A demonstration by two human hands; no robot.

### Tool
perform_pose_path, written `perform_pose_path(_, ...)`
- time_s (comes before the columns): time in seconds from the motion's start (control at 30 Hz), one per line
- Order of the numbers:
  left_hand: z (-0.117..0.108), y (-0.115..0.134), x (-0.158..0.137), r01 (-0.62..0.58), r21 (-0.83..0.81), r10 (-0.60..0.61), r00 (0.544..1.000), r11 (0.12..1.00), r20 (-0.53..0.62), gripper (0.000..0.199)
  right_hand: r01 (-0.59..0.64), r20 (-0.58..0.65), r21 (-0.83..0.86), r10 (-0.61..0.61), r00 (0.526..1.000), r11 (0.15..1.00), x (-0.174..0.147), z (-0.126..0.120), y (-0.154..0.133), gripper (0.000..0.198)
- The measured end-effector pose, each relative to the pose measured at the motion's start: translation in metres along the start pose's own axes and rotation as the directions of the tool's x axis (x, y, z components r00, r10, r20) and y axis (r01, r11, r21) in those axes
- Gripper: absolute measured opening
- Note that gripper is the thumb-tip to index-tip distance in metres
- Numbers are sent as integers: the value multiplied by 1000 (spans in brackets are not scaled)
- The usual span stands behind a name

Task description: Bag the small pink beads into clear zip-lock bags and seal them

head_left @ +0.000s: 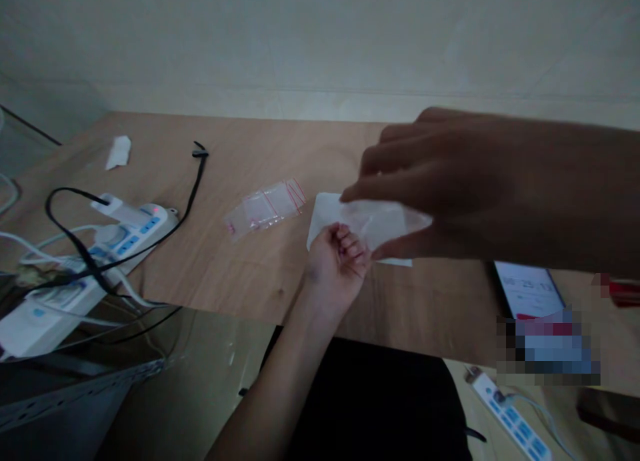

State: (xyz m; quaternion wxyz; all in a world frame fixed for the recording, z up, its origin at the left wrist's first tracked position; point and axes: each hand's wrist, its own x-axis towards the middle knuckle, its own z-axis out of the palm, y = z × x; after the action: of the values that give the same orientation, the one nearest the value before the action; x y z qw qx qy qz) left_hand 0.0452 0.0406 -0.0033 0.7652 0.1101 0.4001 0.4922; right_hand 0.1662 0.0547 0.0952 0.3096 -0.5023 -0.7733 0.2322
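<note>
Plastic film (pixel 383 224) over table (pixel 235 274), between zip bags (pixel 273 207) and phone (pixel 530 291)

Right hand (pixel 425 174) is kinda blurry, its forearm chopped by the right edge, and it covers part of the clear film (pixel 385 215), so no idea what shape that is. Can't tell if the left hand's (pixel 343 264) curled fingers hide anything. Reddish bits in the small plastic bags (pixel 270 207)? Too tiny. Phone (pixel 530 291) text is mush, and something beside it is pixelated.

Dim light over a pale wall (pixel 280 41), a wood-grain tabletop (pixel 240 274) and a pale, glossy floor (pixel 213 364).
</note>
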Motion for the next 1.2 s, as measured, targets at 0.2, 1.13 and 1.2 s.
perform_pose_path(0.2,-2,11,44,-376,874,544,823,306,164,43,-203,-312,-585,13,950,785,-22,-42,80,59)
perform_pose_path(1.13,-52,70,45,3,924,768,557,-382,316,33,-516,-340,-524,390,856,678,-65,52,148,63)
perform_pose_path(1.2,-66,92,44,185,919,749,644,-348,154,44,-515,-351,-501,381,855,695,-65,52,149,65)
